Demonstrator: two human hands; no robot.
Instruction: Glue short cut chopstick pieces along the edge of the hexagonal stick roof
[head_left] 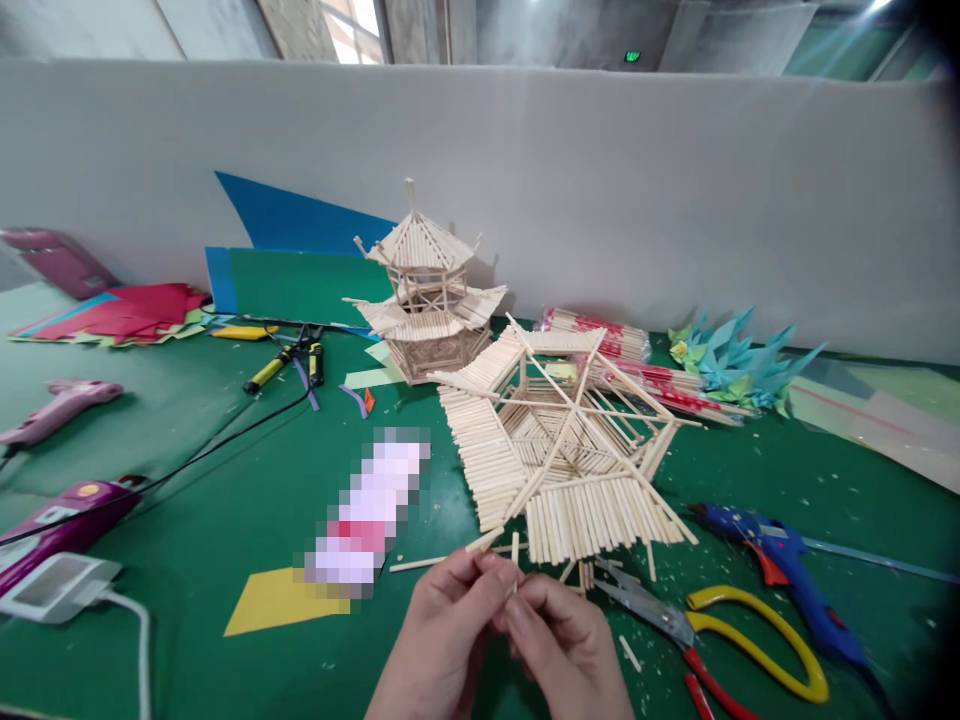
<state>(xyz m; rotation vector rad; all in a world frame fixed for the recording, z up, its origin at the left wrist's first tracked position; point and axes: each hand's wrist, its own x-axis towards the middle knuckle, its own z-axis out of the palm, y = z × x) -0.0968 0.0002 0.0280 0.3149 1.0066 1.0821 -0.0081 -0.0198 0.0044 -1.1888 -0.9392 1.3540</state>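
Note:
Close to the front of the table, my left hand [459,615] and my right hand [561,632] meet with fingertips pinched together. A short wooden stick [515,549] stands upright between them; its lower part is hidden by the fingers. Another pale stick end [485,541] shows just above my left fingers; I cannot tell if it is held. Just beyond the hands lies a six-sided frame of wooden sticks [574,405], with some of its sloping sides covered in rows of sticks. Pliers [679,628] with yellow and red handles lie right of my right hand, jaws towards the loose sticks.
A blue glue gun [787,565] lies at the right. Behind stands a finished stick pagoda [421,285], beside bundled sticks [660,385] and folded teal paper [742,355]. At left are a purple power strip [71,525], a white charger [64,590], cables and yellow paper [277,603].

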